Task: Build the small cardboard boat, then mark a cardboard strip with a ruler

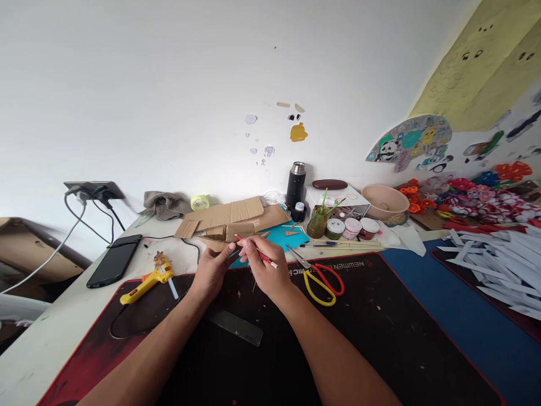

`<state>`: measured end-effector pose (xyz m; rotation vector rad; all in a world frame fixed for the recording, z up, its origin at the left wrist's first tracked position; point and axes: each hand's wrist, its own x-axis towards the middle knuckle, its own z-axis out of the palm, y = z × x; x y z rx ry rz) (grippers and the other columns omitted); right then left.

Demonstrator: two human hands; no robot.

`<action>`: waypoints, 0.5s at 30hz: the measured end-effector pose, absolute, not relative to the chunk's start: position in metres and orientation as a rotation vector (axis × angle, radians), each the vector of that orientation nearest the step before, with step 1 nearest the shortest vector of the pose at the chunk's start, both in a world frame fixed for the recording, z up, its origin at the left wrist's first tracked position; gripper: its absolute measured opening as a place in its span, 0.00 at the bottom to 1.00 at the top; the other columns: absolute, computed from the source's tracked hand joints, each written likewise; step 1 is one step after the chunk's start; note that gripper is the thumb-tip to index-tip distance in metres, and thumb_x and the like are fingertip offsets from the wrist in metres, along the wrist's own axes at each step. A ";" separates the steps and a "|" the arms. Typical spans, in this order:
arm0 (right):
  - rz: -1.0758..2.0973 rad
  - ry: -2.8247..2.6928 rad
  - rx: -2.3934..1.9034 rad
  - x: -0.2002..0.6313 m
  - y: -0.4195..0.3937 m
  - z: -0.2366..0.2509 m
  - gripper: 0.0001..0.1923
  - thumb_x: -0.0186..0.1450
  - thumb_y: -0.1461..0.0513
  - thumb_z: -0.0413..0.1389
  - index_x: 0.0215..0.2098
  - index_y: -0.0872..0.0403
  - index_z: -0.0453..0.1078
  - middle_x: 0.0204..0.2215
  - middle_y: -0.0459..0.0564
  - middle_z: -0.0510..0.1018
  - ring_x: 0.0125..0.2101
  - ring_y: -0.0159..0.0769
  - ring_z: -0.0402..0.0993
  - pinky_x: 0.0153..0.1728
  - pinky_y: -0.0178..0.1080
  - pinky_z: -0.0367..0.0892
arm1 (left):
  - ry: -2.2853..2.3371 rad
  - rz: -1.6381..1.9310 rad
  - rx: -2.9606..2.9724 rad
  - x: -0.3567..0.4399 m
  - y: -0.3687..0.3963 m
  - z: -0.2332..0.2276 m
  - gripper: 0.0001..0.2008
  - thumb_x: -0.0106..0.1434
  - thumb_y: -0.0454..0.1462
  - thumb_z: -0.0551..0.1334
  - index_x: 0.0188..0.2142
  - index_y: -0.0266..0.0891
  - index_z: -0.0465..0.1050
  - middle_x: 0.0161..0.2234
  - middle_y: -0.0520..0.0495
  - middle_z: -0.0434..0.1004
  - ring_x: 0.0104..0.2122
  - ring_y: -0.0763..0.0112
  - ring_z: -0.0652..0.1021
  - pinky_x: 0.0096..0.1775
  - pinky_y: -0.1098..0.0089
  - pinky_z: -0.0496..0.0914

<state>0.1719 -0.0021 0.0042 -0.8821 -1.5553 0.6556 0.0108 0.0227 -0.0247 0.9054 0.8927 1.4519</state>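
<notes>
Hands meet over the far edge of the black desk mat with red trim [380, 338]: the right hand [264, 269] pinches a thin red pencil-like stick [257, 252] between thumb and fingertips, its pale tip pointing right, while the left hand [212, 266] curls closed around something small just beside it, too hidden by the fingers to make out. The stick's far end overlaps the pile of flat brown cardboard pieces [230, 219] lying on the white counter [38, 338]. A dark grey ruler [234, 326] lies on the mat between the forearms, partly covered by the left one. Just right of the right hand lie scissors with red and yellow handles [322, 277]; left of the left hand lies a yellow glue gun [146, 279], and beyond it a black phone [114, 260]. Farther back, a glass jar [318, 221] holds green sticks, three small round paint pots [351, 227] stand closed beside it, and the beige bowl's [384, 202] contents cannot be seen. White paper strips [499, 265] run off the right edge.
</notes>
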 end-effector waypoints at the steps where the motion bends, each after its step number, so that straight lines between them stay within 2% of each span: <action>1: 0.655 -1.557 -0.884 0.172 -0.002 0.004 0.25 0.84 0.44 0.50 0.41 0.49 0.80 0.33 0.50 0.87 0.30 0.39 0.88 0.34 0.38 0.78 | 0.889 1.453 0.906 0.011 0.023 -0.025 0.31 0.50 0.50 0.87 0.46 0.37 0.84 0.47 0.34 0.91 0.60 0.34 0.84 0.59 0.42 0.81; 7: 0.650 -1.553 -0.872 0.172 -0.002 0.004 0.23 0.84 0.46 0.52 0.41 0.49 0.80 0.32 0.50 0.87 0.29 0.38 0.87 0.33 0.37 0.78 | 0.906 1.460 0.898 0.011 0.024 -0.026 0.33 0.50 0.50 0.88 0.49 0.36 0.84 0.48 0.34 0.90 0.60 0.35 0.84 0.59 0.43 0.81; 15: 0.640 -1.560 -0.888 0.173 -0.002 0.004 0.25 0.84 0.45 0.51 0.41 0.50 0.80 0.32 0.50 0.87 0.29 0.38 0.87 0.33 0.38 0.78 | 0.901 1.447 0.885 0.011 0.023 -0.024 0.34 0.49 0.49 0.88 0.51 0.37 0.84 0.52 0.34 0.90 0.59 0.37 0.84 0.58 0.45 0.81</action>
